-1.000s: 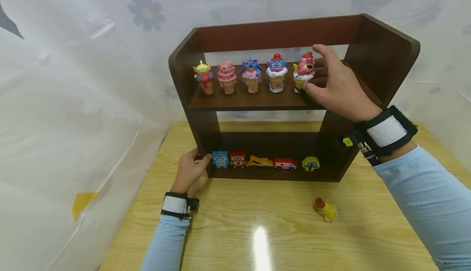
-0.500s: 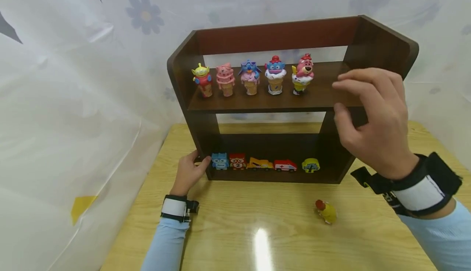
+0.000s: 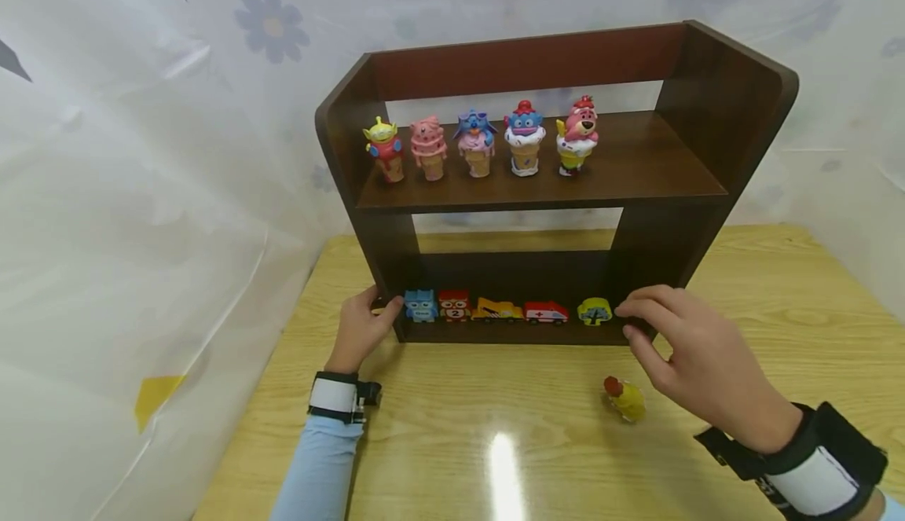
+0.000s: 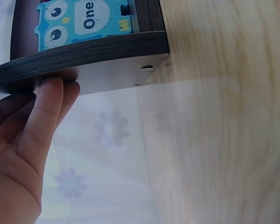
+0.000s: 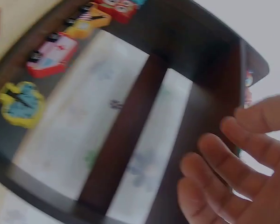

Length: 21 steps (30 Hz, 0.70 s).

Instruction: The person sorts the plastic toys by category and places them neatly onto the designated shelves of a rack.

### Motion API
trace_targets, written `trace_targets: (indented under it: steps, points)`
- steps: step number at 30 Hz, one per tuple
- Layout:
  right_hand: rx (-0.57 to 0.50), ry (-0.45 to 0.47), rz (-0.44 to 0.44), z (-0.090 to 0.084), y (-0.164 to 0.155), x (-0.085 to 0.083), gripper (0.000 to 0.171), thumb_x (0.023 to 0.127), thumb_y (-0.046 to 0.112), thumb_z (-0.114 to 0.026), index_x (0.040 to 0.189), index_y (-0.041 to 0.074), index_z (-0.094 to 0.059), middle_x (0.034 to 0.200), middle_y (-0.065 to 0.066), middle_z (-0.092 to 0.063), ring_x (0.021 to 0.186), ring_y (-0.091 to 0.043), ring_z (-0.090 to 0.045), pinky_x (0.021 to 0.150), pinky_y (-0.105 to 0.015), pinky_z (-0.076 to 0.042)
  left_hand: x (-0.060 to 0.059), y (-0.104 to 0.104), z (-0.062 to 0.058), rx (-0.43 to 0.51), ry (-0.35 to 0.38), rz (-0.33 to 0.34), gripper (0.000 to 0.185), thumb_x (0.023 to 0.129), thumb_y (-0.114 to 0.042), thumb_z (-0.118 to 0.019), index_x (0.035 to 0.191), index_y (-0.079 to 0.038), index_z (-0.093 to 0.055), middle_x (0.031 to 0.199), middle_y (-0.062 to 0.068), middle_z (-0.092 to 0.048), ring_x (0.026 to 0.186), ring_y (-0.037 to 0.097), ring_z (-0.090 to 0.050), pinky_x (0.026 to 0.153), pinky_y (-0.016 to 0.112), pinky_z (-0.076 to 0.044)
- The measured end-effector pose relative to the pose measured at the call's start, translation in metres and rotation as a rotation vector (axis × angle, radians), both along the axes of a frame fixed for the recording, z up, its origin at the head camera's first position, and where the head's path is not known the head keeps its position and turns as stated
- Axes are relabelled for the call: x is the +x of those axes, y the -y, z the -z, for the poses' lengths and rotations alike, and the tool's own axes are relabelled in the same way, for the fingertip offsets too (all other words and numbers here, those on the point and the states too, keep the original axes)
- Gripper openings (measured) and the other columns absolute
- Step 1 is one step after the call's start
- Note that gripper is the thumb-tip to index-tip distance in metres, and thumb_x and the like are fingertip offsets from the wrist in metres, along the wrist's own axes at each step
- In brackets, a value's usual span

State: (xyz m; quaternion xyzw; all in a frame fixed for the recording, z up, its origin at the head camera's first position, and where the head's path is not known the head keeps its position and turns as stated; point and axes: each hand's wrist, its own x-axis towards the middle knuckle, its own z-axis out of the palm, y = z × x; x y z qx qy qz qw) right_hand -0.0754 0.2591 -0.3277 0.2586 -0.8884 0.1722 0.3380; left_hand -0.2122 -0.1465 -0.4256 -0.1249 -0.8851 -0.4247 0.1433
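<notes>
My left hand (image 3: pixel 359 331) grips the lower left side panel of the dark brown shelf (image 3: pixel 636 167). In the left wrist view its fingers (image 4: pixel 44 112) press the panel's outer face, beside a blue owl block (image 4: pixel 91 21) marked "One". My right hand (image 3: pixel 696 360) holds nothing, its fingers loosely bent in front of the lower right compartment. Just left of its fingertips stands a yellow tree block (image 3: pixel 595 311). Below them, a small yellow figure with a red top (image 3: pixel 625 400) lies on the table. The right wrist view shows the bent fingers with nothing between them.
Several ice-cream-cone figures stand along the upper board, ending with a pink bear figure (image 3: pixel 577 136). The lower board bears a red owl block (image 3: pixel 455 306), a yellow truck (image 3: pixel 498 310) and a red-and-white ambulance (image 3: pixel 546 313). A wooden table (image 3: pixel 424 442) lies underneath.
My right hand has let go of the pink bear cone figure on the upper board, drawn back right, then come down beside the tree block. The left hand has stayed on the panel.
</notes>
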Motion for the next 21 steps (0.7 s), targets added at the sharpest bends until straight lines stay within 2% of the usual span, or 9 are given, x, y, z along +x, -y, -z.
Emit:
trace_targets:
  steps: [2, 4, 6, 7, 12, 15, 19, 21]
  points:
    - [0.051, 0.071, 0.024, 0.012, -0.004, 0.001, 0.030, 0.098, 0.039, -0.057, 0.098, 0.012, -0.071, 0.100, -0.002, -0.069, 0.080, -0.017, -0.066, 0.065, -0.034, -0.055, 0.000, 0.000, 0.000, -0.004, -0.001, 0.004, 0.032, 0.091, -0.026, -0.065, 0.107, 0.001, -0.071, 0.105, 0.019, -0.075, 0.095, 0.034, -0.074, 0.079, 0.049, -0.061]
    - [0.084, 0.145, 0.039, 0.025, -0.008, 0.002, 0.018, 0.088, 0.026, -0.072, 0.100, 0.013, -0.070, 0.102, -0.002, -0.069, 0.081, -0.017, -0.067, 0.064, -0.038, -0.058, -0.001, 0.001, 0.000, -0.005, -0.003, 0.004, 0.031, 0.091, -0.026, -0.065, 0.107, 0.000, -0.071, 0.104, 0.019, -0.075, 0.095, 0.034, -0.074, 0.078, 0.048, -0.061]
    - [0.101, 0.222, 0.057, 0.039, -0.010, 0.005, 0.029, 0.076, 0.012, -0.079, 0.103, 0.013, -0.070, 0.103, -0.004, -0.068, 0.084, -0.019, -0.069, 0.067, -0.041, -0.059, -0.001, 0.001, 0.001, -0.004, -0.007, 0.003, 0.031, 0.091, -0.025, -0.066, 0.107, 0.000, -0.071, 0.104, 0.018, -0.075, 0.094, 0.034, -0.074, 0.077, 0.048, -0.061]
    - [0.111, 0.255, 0.072, 0.046, -0.012, 0.007, 0.032, 0.074, 0.013, -0.081, 0.104, 0.013, -0.070, 0.104, -0.004, -0.068, 0.086, -0.020, -0.069, 0.068, -0.041, -0.059, -0.001, 0.001, 0.001, -0.005, -0.010, 0.003, 0.031, 0.091, -0.025, -0.066, 0.107, 0.000, -0.071, 0.103, 0.018, -0.075, 0.094, 0.034, -0.074, 0.077, 0.048, -0.061]
    - [0.125, 0.379, 0.112, 0.080, -0.018, 0.014, 0.040, 0.076, 0.015, -0.080, 0.113, 0.010, -0.067, 0.110, -0.006, -0.067, 0.096, -0.025, -0.068, 0.072, -0.044, -0.059, -0.003, 0.002, 0.003, -0.005, -0.011, 0.007, 0.031, 0.091, -0.025, -0.066, 0.110, 0.000, -0.071, 0.104, 0.018, -0.075, 0.094, 0.033, -0.074, 0.078, 0.047, -0.061]
    - [0.121, 0.435, 0.113, 0.096, -0.021, 0.017, 0.051, 0.074, 0.016, -0.082, 0.119, 0.006, -0.062, 0.114, -0.010, -0.067, 0.100, -0.028, -0.068, 0.074, -0.046, -0.059, -0.002, 0.001, 0.002, 0.005, -0.006, 0.002, 0.031, 0.091, -0.025, -0.066, 0.109, 0.000, -0.071, 0.105, 0.018, -0.075, 0.094, 0.034, -0.074, 0.078, 0.048, -0.061]
    - [0.112, 0.450, 0.114, 0.111, -0.022, 0.018, 0.059, 0.068, 0.018, -0.087, 0.116, 0.004, -0.056, 0.106, -0.009, -0.067, 0.086, -0.014, -0.064, 0.066, -0.033, -0.055, -0.001, 0.001, 0.001, 0.007, -0.001, 0.003, 0.030, 0.091, -0.024, -0.066, 0.108, 0.000, -0.071, 0.105, 0.019, -0.075, 0.094, 0.034, -0.074, 0.078, 0.049, -0.061]
    - [0.109, 0.470, 0.123, 0.116, -0.022, 0.019, 0.056, 0.068, 0.019, -0.087, 0.111, 0.007, -0.055, 0.102, -0.004, -0.065, 0.081, -0.008, -0.057, 0.062, -0.027, -0.050, -0.002, 0.001, 0.001, 0.007, -0.001, 0.006, 0.030, 0.092, -0.024, -0.065, 0.108, 0.000, -0.071, 0.105, 0.019, -0.075, 0.094, 0.034, -0.074, 0.079, 0.049, -0.061]
